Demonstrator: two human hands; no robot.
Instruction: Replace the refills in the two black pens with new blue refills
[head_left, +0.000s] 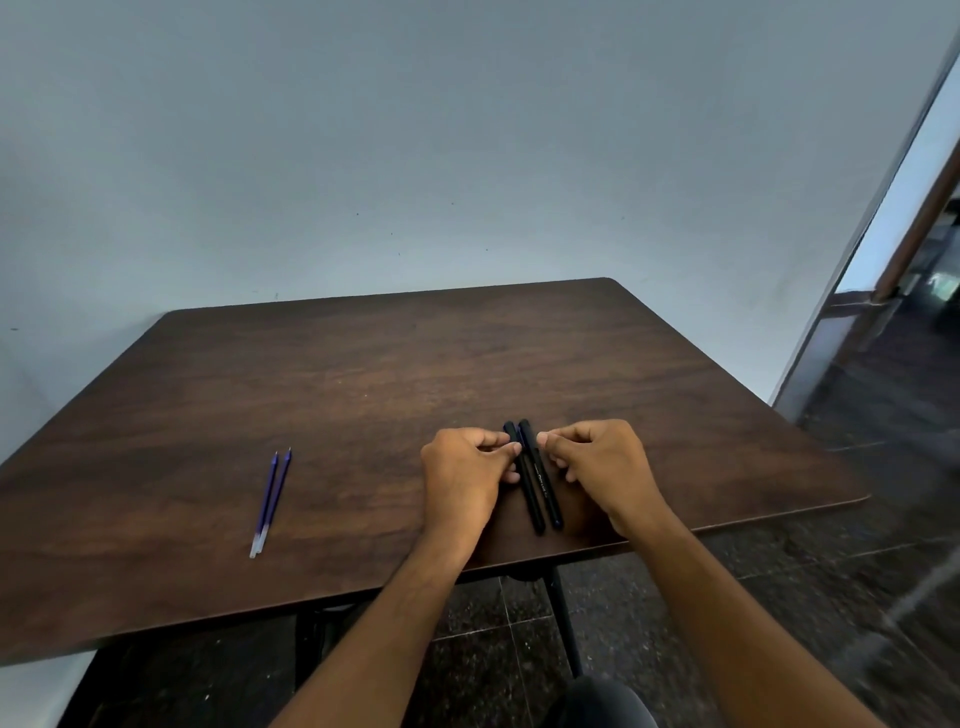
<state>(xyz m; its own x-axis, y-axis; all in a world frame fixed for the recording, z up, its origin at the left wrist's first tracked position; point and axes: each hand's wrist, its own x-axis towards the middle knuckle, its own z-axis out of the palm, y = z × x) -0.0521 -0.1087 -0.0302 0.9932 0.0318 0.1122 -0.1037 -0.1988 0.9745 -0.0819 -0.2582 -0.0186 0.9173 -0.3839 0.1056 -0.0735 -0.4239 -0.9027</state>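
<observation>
Two black pens lie side by side on the dark wooden table (363, 374), near its front edge. The left pen (529, 493) and the right pen (546, 488) point away from me. My left hand (462, 475) touches the left pen's upper part with curled fingertips. My right hand (602, 457) sits just right of the right pen, its curled fingertips at the barrel. Whether either hand grips a pen is unclear. Two blue refills (270, 501) lie together on the table's left side, tips pointing away.
A pale wall stands behind the table. To the right is a dark tiled floor (857, 597) and a doorway frame (883, 218). Black table legs (563, 618) show below the front edge.
</observation>
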